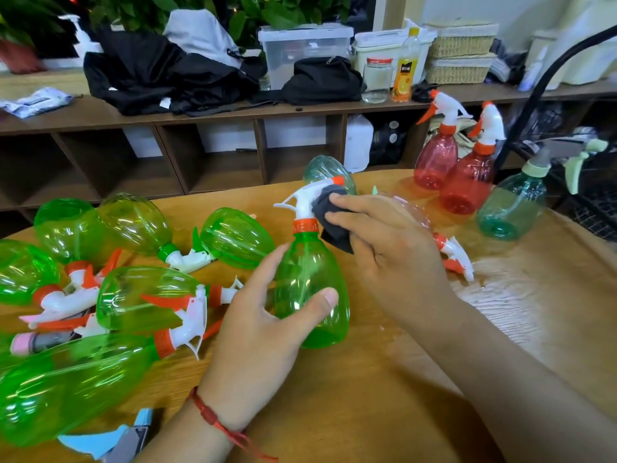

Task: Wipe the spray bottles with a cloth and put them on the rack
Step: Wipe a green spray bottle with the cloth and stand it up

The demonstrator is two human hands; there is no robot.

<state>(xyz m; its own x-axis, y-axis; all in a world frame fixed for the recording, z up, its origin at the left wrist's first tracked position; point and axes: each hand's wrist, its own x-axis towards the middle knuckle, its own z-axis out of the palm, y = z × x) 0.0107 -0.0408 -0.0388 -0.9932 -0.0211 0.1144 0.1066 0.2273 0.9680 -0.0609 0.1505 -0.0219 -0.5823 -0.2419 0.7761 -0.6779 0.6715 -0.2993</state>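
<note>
A green spray bottle with a white and orange trigger head stands upright on the wooden table in the middle. My left hand grips its body from the left. My right hand holds a dark cloth against the bottle's neck and trigger head. Several more green bottles lie in a heap on the left. A black wire rack stands at the right edge, with a teal bottle at its side.
Two red bottles stand upright at the back right. A clear pinkish bottle lies behind my right hand. A teal bottle lies at the table's far edge. A long shelf behind the table holds bags, boxes and jars.
</note>
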